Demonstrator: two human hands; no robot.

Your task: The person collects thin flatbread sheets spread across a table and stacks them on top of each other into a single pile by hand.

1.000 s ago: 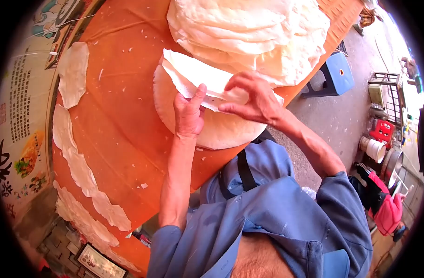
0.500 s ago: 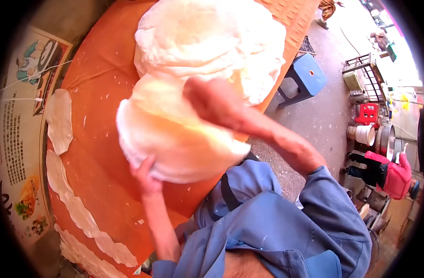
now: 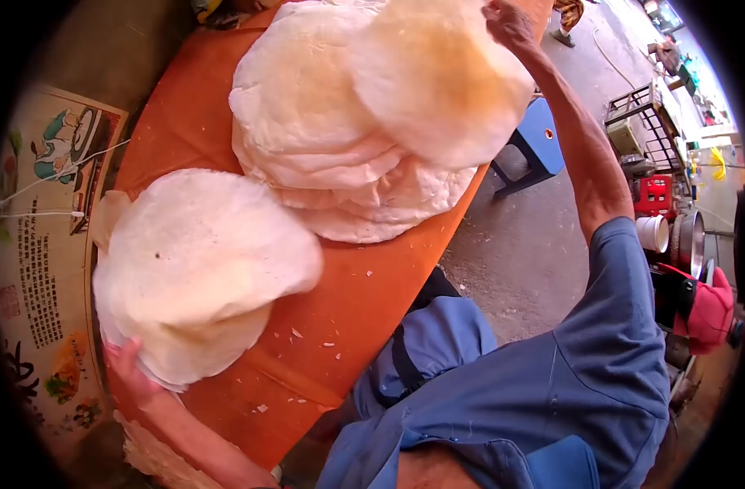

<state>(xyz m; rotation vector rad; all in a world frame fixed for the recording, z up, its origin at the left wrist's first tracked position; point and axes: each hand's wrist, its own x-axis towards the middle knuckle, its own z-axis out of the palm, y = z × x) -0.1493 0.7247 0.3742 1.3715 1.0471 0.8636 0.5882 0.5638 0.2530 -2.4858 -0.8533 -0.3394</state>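
Note:
Thin round dough sheets (image 3: 201, 253) lie or hang at the left of the orange cloth, with my left hand (image 3: 134, 367) closed on their lower left edge. At the upper right, my right hand (image 3: 509, 23) grips the edge of another round sheet (image 3: 441, 81), which is raised and partly over the big stack of sheets (image 3: 295, 106). The fingertips of my right hand are partly hidden. The stack has folded, layered edges on its near side.
Orange cloth (image 3: 348, 310) with small white scraps covers the table. Beyond its right edge stands a blue stool (image 3: 543, 147). A red crate (image 3: 654, 196), a white bucket (image 3: 652, 234) and a person in pink (image 3: 709, 310) are farther right. A printed poster (image 3: 50, 269) is at left.
My left hand has moved left and down with sheets. My right hand has swung up and right, now with a single sheet over the stack. The two hands are far apart.

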